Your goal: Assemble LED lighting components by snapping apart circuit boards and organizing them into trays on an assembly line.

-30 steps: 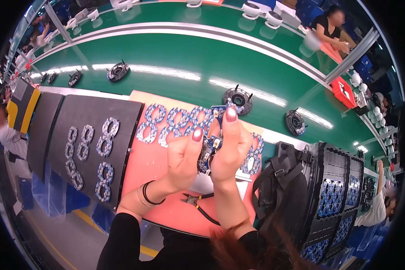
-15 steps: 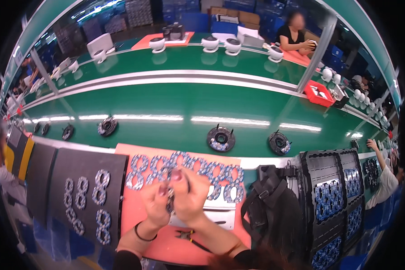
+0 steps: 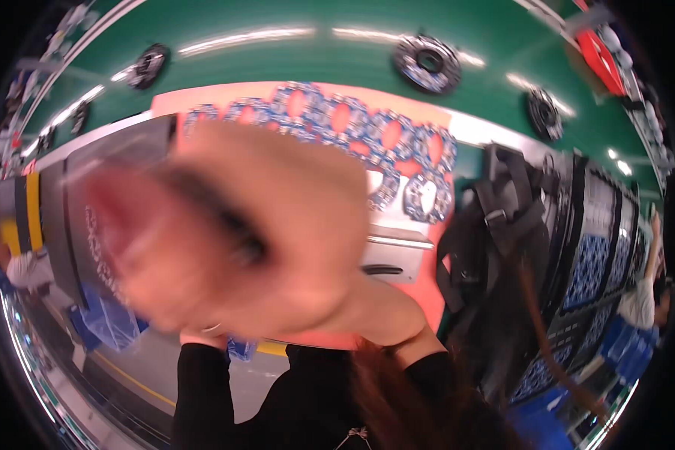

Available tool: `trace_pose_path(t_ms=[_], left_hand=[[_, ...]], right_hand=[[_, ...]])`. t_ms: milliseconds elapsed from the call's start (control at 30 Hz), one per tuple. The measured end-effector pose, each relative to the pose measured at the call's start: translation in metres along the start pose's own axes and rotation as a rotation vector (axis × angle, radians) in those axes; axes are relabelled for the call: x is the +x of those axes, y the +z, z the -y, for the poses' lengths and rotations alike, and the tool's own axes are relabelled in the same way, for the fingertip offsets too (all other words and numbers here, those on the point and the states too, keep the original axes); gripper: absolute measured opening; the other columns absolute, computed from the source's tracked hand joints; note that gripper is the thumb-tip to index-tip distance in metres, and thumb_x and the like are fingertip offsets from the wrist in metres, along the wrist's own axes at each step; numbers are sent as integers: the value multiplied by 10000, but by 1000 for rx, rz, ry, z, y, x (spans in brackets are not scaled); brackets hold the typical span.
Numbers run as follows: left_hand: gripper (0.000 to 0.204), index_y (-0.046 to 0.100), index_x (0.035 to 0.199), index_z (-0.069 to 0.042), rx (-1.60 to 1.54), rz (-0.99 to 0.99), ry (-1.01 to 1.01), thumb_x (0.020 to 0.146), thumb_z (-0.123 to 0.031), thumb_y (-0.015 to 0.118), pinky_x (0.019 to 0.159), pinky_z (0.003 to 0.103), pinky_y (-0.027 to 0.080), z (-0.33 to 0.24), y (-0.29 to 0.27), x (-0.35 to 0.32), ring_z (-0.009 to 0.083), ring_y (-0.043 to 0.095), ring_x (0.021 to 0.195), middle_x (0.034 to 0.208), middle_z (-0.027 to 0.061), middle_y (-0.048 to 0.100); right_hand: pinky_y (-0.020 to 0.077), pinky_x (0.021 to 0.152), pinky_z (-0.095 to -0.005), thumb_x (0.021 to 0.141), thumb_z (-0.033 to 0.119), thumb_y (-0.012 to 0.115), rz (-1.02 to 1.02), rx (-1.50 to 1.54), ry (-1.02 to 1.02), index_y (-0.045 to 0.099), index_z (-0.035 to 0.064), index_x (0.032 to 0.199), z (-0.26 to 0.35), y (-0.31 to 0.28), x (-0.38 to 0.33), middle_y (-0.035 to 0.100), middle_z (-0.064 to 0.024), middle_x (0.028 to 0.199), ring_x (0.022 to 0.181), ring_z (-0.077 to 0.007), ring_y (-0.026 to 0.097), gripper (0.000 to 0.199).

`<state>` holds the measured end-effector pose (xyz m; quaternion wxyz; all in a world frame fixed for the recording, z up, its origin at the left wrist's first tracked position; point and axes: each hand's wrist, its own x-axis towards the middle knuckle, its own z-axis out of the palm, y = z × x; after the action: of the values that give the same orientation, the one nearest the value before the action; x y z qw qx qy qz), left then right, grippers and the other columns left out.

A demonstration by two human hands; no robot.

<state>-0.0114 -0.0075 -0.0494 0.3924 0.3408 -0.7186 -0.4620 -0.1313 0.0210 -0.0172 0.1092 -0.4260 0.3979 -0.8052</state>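
Observation:
My right hand (image 3: 277, 225) fills the middle of the view, very close and smeared by motion. Its fingers look curled in, with a red-nailed thumb at the left and a blurred dark thing against them that I cannot make out. Behind it, my left hand (image 3: 204, 336) is almost wholly hidden; only a bit of skin shows above the black sleeve. Beyond the hands, several blue ring-shaped circuit boards (image 3: 341, 116), joined in pairs, lie on a pink mat (image 3: 420, 296). A silver metal plate (image 3: 401, 259) lies on the mat beside my right wrist.
Black round housings (image 3: 427, 64) stand on the green bench (image 3: 277, 64) beyond the mat. At right are a black strapped bag (image 3: 495, 217) and black trays (image 3: 577, 330) holding blue boards. A dark panel (image 3: 127, 142) lies at left. Another person's arm (image 3: 652, 255) reaches in at far right.
My hands were together over the mat; my right hand has come up close to the view and now covers the left. The view has tilted down. The pliers on the mat no longer show.

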Motion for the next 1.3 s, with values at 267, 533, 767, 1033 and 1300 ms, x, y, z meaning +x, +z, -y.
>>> trace_pose_path(t_ms=[267,533,767,1033,1300], left_hand=[[340,625,914,0,-422,27,-66,1043,-277,477,440,195,290,-60,-20,0,-2,398,492,623,-38,536],[227,619,917,32,81,-129,15,960,-191,617,501,231,406,-90,-117,-51,35,506,567,626,42,542],[529,514,667,41,769,-429,-331,900,-413,654,511,342,393,5,-305,-76,137,448,515,555,109,480],[479,577,714,-50,480,-354,-647,860,-493,686,416,250,331,118,-441,-27,93,451,496,593,-3,503],[433,620,765,-39,662,-51,-629,854,-455,702,516,306,455,192,-483,9,148,572,574,681,64,613]], right_hand=[[294,375,-229,982,390,465,71,-76,409,617,-38,858,25,13,-18,490,-37,589,401,-97,421,470],[294,373,-192,1009,257,499,177,80,398,491,17,959,29,27,-27,509,-32,728,486,-50,443,245],[419,508,-232,969,160,603,624,-211,452,581,4,932,26,55,-53,586,-23,678,559,-69,542,161],[438,550,-427,913,361,647,1135,-595,-34,586,28,804,-24,185,-64,611,-147,651,615,-341,612,355],[523,726,-465,861,502,647,1467,-697,-89,701,67,927,-143,349,-81,696,-171,817,843,-346,677,444]])
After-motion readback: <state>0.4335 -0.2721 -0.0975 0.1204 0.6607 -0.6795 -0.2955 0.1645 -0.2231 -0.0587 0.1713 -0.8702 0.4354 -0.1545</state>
